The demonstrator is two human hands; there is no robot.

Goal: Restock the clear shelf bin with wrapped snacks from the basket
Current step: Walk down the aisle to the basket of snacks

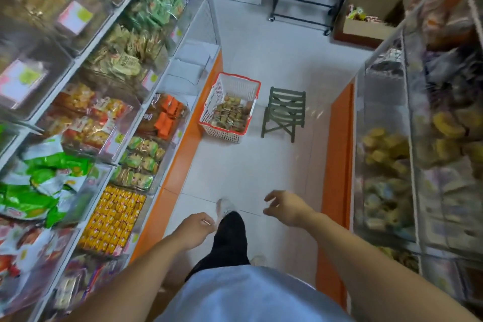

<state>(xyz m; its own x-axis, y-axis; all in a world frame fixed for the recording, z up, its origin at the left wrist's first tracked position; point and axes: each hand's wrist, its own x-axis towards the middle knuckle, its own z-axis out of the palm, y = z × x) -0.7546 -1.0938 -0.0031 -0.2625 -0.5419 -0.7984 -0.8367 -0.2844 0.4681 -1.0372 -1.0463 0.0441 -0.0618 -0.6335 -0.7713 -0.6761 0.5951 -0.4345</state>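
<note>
**Basket on the aisle floor, both hands empty**

The white basket [229, 107] with a red rim sits on the tiled floor [261, 170], against the orange base strip of the left shelving. Wrapped snacks [231, 115] lie in a low layer in its bottom; their print is too small to read. Just beside the basket, on its right, stands a small green folding stool [285, 112], apart from it by a narrow gap. Nothing lies on the floor between the person and the basket.

The left hand [194, 230] hangs over the floor with its fingers loosely curled, thumb and forefinger close together, holding nothing that can be made out. The right hand [286, 208] is relaxed and spread a little, fingers bent, also holding nothing. Between the two arms a black trouser leg [230, 238] and a white shoe [224, 206] reach forward over the tiles.

Along the left edge of the aisle run clear shelf bins [115, 219] filled with yellow, green and orange packets; the upper rows are badly blurred. Near the basket, at the far end of the lowest row, an empty-looking clear bin [192, 65] shows pale, though its contents are hard to tell. The right shelving [418, 138] is blurred too and cut off by the frame edge. At the far end of the aisle stand a black wheeled rack [303, 8] with a red shelf and a cardboard box [371, 18], both partly cut off.
</note>
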